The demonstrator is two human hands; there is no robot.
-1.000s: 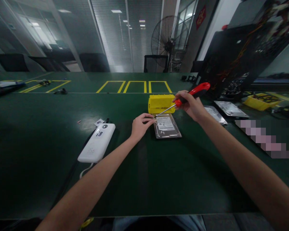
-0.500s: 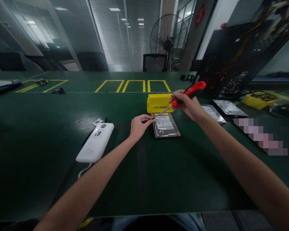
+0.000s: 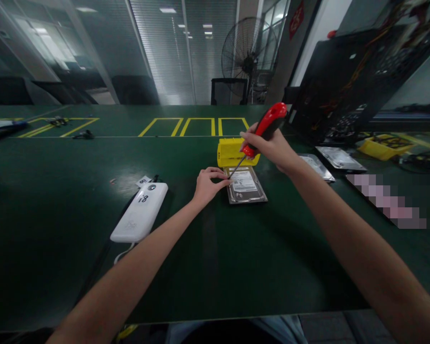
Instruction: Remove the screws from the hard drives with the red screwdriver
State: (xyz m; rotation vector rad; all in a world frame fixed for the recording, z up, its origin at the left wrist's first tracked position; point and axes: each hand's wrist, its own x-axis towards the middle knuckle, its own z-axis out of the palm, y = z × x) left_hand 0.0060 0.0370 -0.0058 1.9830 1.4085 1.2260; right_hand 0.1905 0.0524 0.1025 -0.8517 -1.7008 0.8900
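Note:
My right hand (image 3: 275,150) grips a screwdriver (image 3: 270,123) by its red and black handle, shaft slanting down to the left. Its tip reaches the upper left part of a silver hard drive (image 3: 249,195) lying flat on the table. Beside that tip, my left hand (image 3: 205,185) is closed, thumb and fingers brought together at the drive's left edge. Whatever is between those fingertips is too small to make out. Directly behind the drive stands a yellow plastic bin (image 3: 230,149), partly covered by my right hand.
A white power bank (image 3: 139,215) with a cable lies left on the green table (image 3: 179,286). To the right are two more hard drives (image 3: 340,157), a pixelated flat item (image 3: 383,200), a yellow tray (image 3: 381,148) and a black computer case (image 3: 329,91).
The screwdriver has become steeper, its handle moving up and left with my right hand. Its tip remains by my left fingertips, and the drive stays put.

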